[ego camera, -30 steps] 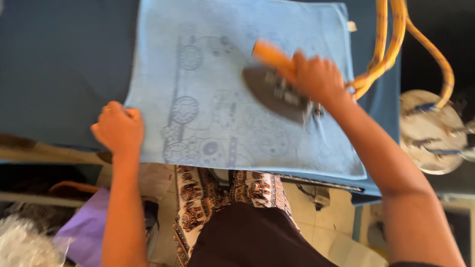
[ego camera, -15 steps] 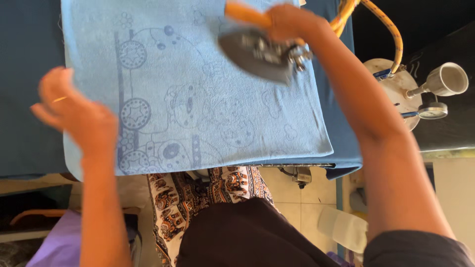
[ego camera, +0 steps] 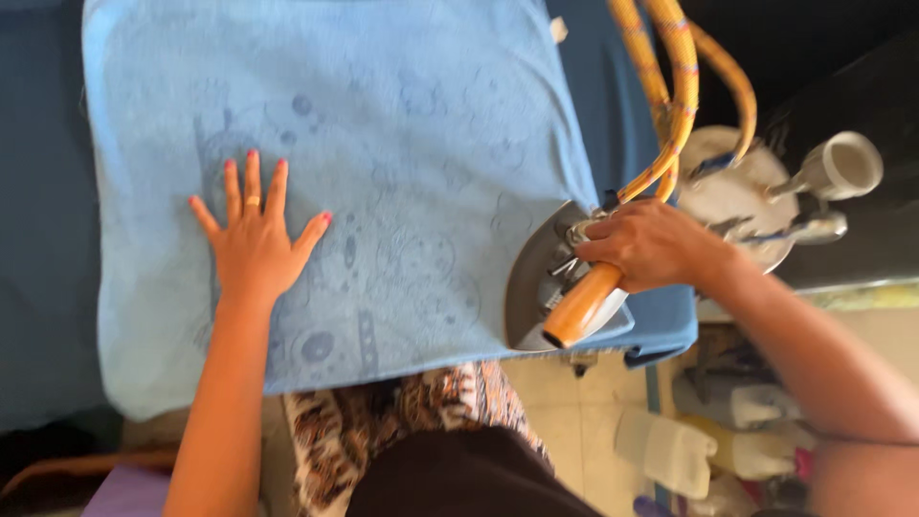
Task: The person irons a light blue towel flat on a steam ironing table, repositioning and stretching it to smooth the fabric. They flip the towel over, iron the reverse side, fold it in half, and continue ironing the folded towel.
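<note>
Iron (ego camera: 560, 278) moved to cloth's (ego camera: 383, 144) right edge.

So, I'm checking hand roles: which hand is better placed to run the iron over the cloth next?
Right. The right hand already grips the iron at the light blue cloth edge; the left hand lies flat on it.

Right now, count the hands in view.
2. The left hand lies flat, fingers spread, on the blue cloth. The right hand grips the iron at the cloth's right edge.
</note>
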